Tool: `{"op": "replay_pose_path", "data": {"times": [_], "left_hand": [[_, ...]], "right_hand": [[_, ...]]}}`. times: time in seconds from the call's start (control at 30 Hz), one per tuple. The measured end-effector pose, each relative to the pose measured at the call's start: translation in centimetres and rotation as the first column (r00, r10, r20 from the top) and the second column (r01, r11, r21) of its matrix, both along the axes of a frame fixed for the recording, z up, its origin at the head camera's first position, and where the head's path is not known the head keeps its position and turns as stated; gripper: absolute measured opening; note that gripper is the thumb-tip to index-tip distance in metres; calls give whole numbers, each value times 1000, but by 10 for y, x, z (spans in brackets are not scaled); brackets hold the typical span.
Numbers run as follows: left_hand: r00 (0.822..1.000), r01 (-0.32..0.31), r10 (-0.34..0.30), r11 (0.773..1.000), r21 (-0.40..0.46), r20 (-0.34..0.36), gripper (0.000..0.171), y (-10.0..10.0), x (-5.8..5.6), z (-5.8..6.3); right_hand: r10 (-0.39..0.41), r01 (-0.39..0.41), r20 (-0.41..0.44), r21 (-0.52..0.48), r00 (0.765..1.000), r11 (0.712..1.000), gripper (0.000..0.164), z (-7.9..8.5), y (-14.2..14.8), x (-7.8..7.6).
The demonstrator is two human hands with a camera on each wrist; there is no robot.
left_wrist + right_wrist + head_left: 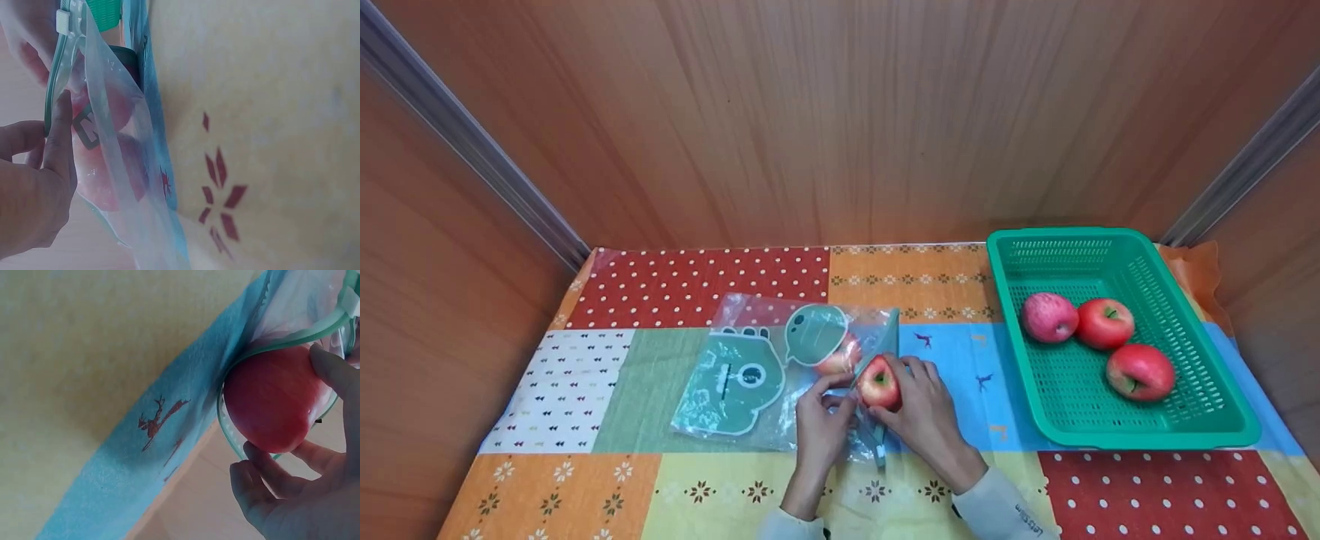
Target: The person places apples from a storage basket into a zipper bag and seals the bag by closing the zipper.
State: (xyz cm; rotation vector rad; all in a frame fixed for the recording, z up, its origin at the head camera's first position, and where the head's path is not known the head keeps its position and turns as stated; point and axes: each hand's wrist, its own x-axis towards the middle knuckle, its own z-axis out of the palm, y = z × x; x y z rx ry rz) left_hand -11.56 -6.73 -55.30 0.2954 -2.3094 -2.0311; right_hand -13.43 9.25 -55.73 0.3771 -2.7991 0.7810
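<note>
A clear zip bag (pixel 746 382) with a green cartoon print lies on the cloth, its mouth facing right. One apple (pixel 840 358) is inside, seen through the plastic. My right hand (pixel 926 412) grips a second red apple (pixel 275 399) at the bag's mouth; in the right wrist view the green zip edge (pixel 292 340) curves round it. My left hand (pixel 823 424) pinches the bag's edge beside that apple. In the left wrist view the left fingers (pixel 59 135) hold the green zip strip, below a white slider (pixel 63 22).
On the right stands a green plastic basket (pixel 1147 439) with three red apples, one of them an apple (pixel 1140 373) near its front. A patchwork cloth (pixel 585 480) covers the table. Wooden panels (pixel 840 127) enclose the back and sides.
</note>
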Motion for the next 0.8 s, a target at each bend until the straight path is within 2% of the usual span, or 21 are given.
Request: {"op": "replay_pose_path", "data": {"times": [0.17, 0.37, 0.5, 0.8], "left_hand": [[1000, -10, 10, 1000, -3, -22, 28, 0, 0, 0], [1000, -10, 9, 1000, -19, -17, 27, 0, 0, 0], [999, -12, 11, 1000, -27, -40, 27, 0, 1, 0], [998, -15, 15, 1000, -4, -66, 29, 1, 4, 1]], "right_hand": [[-13, 13, -4, -40, 1000, 999, 77, -3, -4, -2], [-70, 70, 16, -23, 997, 997, 77, -4, -10, -2], [-92, 92, 23, -24, 996, 995, 79, -4, -13, -2], [-122, 125, 38, -64, 992, 990, 77, -3, -16, -9]]}}
